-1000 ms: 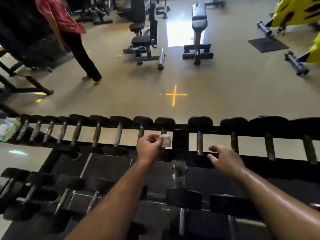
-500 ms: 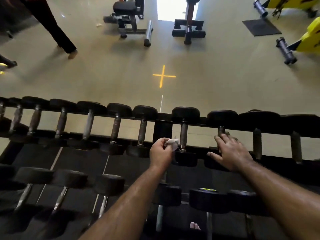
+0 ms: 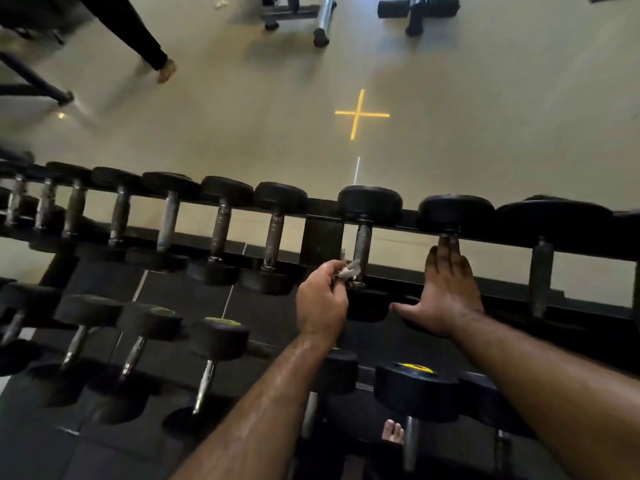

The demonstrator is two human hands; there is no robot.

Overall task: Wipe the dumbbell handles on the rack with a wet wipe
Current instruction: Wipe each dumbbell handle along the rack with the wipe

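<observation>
A black rack [image 3: 322,233] carries a top row of black dumbbells with steel handles. My left hand [image 3: 322,303] pinches a crumpled white wet wipe [image 3: 349,271] against the near end of one steel handle [image 3: 362,245], just right of the rack's upright post. My right hand [image 3: 446,289] lies flat with fingers stretched over the handle of the neighbouring dumbbell [image 3: 453,216] to the right, hiding most of that handle. A lower row of dumbbells [image 3: 218,341] sits nearer to me.
Beyond the rack lies beige floor with a yellow cross [image 3: 360,114]. Another person's leg and bare foot [image 3: 162,64] are at the far left. Bench frames [image 3: 311,19] stand at the top. My own toes [image 3: 393,433] show under the rack.
The view has shifted right along the rack. My left hand with the wipe moved from one handle to the one right of the post. My right hand moved onto the adjacent handle.
</observation>
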